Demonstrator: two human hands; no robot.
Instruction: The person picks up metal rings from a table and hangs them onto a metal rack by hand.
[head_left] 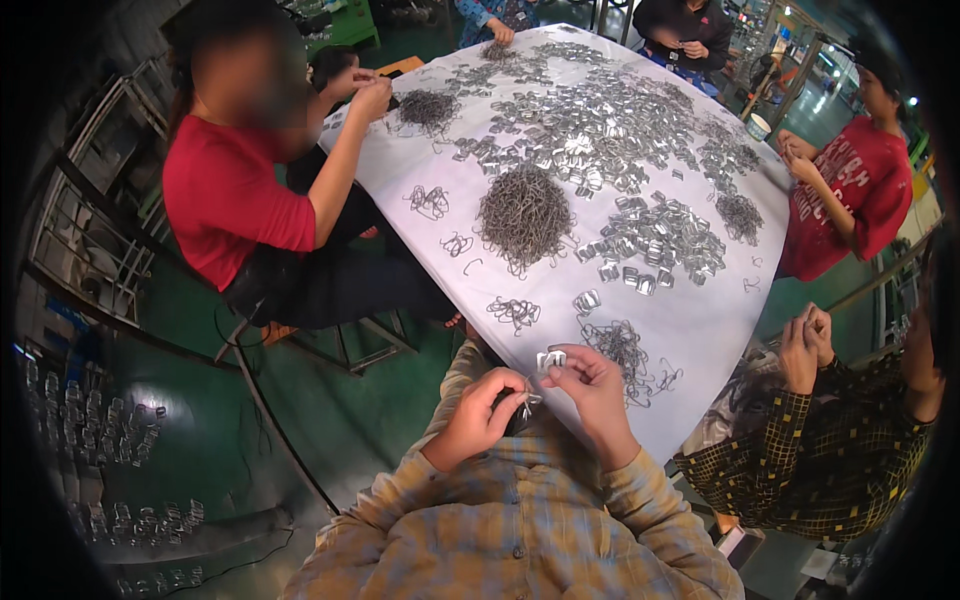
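Close to my body, at the table's near edge, my left hand pinches thin bent wire hooks between thumb and fingers. Beside it, my right hand is closed on a small shiny metal buckle with slots. The two hands are nearly touching. Just past my right hand lies a loose pile of wire hooks. A smaller cluster of hooks rests near the edge, with a few buckles to its right.
A white-covered table carries a tall heap of hooks, a nearer group of buckles and a wide spread of buckles. Several people sit around it, including one in a red top and one in a checked sleeve.
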